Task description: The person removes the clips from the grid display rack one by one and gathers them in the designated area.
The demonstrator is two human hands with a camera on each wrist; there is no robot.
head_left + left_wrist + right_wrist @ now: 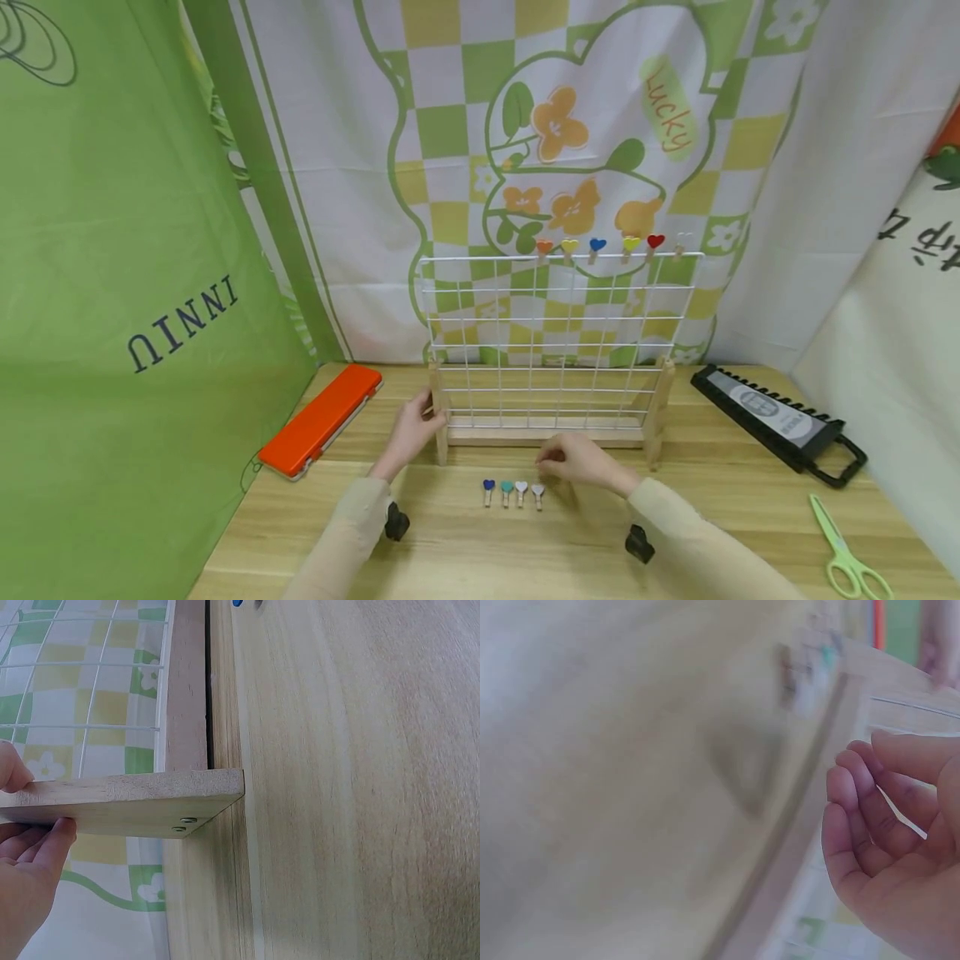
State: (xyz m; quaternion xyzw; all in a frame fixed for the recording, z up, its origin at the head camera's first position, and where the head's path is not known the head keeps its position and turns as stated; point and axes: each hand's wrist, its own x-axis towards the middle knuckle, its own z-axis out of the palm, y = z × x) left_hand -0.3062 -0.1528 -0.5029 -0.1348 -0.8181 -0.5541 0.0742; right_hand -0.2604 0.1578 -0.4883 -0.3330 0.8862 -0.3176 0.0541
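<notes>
**Left hand on rack foot, right hand over the pegs**

Left hand (408, 432) grips the left wooden foot (127, 801) of the white wire grid rack w/ wooden base (555, 333), thumb on top, fingers under. Right hand (581, 460) hovers just in front of the rack base, fingers loosely curled, holding nothing. Four small heart-topped wooden clothespins (513, 492) lie in a row on the light wooden table (525, 558), just beside the right hand. Six more heart clips (611, 247) sit on the rack's top wire.

Far left on my table (465, 558) lies an orange case (321, 421). To the right sits a black tool holder (780, 423), with green scissors (846, 552) nearer me. A checked flower cloth (555, 142) hangs behind, a green cloth (112, 275) at left.
</notes>
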